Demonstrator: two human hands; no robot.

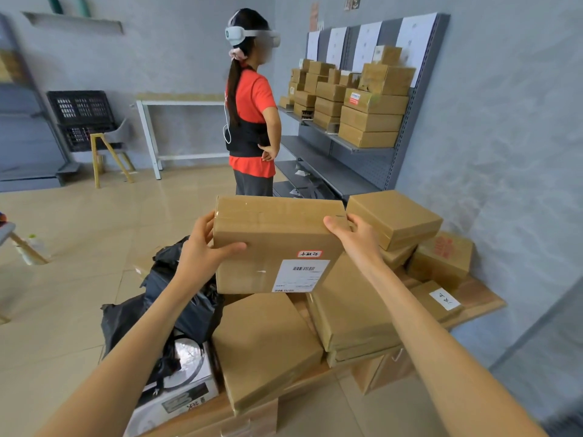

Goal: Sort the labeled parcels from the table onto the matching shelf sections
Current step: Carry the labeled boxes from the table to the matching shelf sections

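We hold a labeled cardboard parcel (277, 244) between both hands, lifted above the pile. Our left hand (202, 244) grips its left edge, thumb lying across the top face and fingers curled round the side. Our right hand (353, 236) grips the right edge, thumb on top near the far corner, the other fingers hidden behind the box. A white shipping label (301, 275) and a small red-bordered tag (309, 254) sit at the parcel's near right corner.

Beneath it more brown parcels (265, 345) lie stacked on the table (485, 302), reaching its right edge. Black plastic bags (189, 307) slump at its left edge, over a white box (176, 395).

Beyond, a person in a red shirt (252, 115) stands facing the grey shelf (362, 146), whose upper level carries stacked boxes (356, 102) under white paper sheets (366, 45).
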